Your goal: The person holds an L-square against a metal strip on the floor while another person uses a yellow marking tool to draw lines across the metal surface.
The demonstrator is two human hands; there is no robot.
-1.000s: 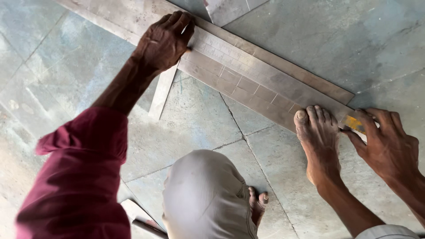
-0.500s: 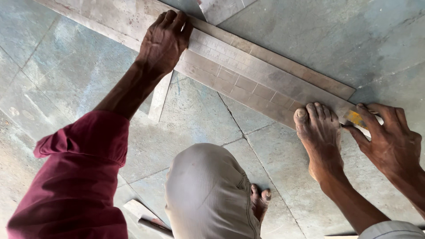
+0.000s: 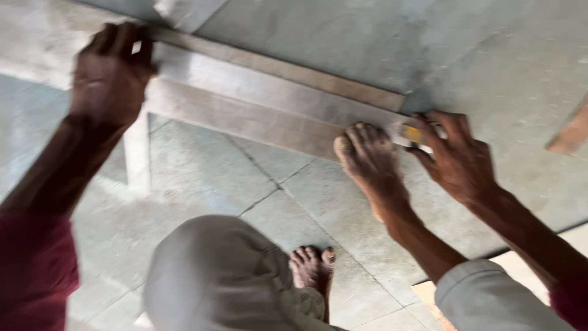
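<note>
A long flat stone strip (image 3: 257,98) lies at a slant across the tiled floor. My left hand (image 3: 110,73) presses down on its left end, fingers curled over the far edge. At the right end of the strip, my right hand (image 3: 459,159) pinches a small yellow and white tool (image 3: 411,133) against it. My bare right foot (image 3: 367,159) stands on the strip just left of the tool. The picture is blurred by motion.
My grey-clothed knee (image 3: 220,276) fills the lower middle, with my other bare foot (image 3: 312,270) beside it. A narrow pale offcut (image 3: 138,153) lies under the strip at the left. A wooden piece (image 3: 569,132) shows at the right edge.
The view has swung, so everything sits further left in the picture and is blurred. Both hands and the foot keep their places on the strip.
</note>
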